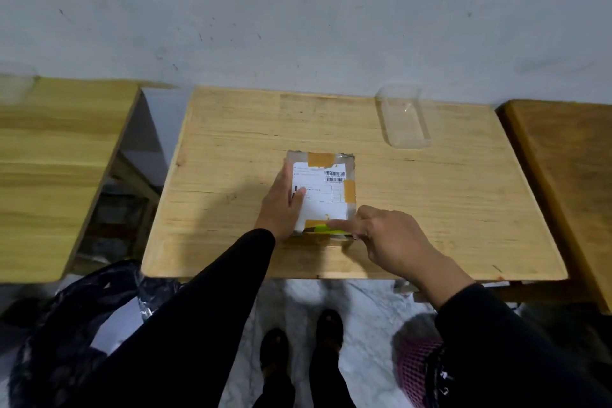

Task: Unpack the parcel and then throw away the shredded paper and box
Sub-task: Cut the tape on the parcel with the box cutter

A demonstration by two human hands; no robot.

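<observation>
A small cardboard parcel [326,190] with a white shipping label and brown tape lies flat in the middle of a light wooden table [231,149]. My left hand [283,205] presses on its left side, thumb over the label. My right hand [394,238] grips a yellow-green utility knife [323,228], laid along the parcel's near edge at the tape, with the index finger stretched along it. The parcel is closed; its contents are hidden.
A clear plastic tray [404,116] sits at the table's back right. Other wooden tables stand at left [49,159] and right [569,175]. A black plastic bag [73,318] lies on the floor at lower left, a pink mesh basket [417,368] at lower right. My feet [301,341] stand below.
</observation>
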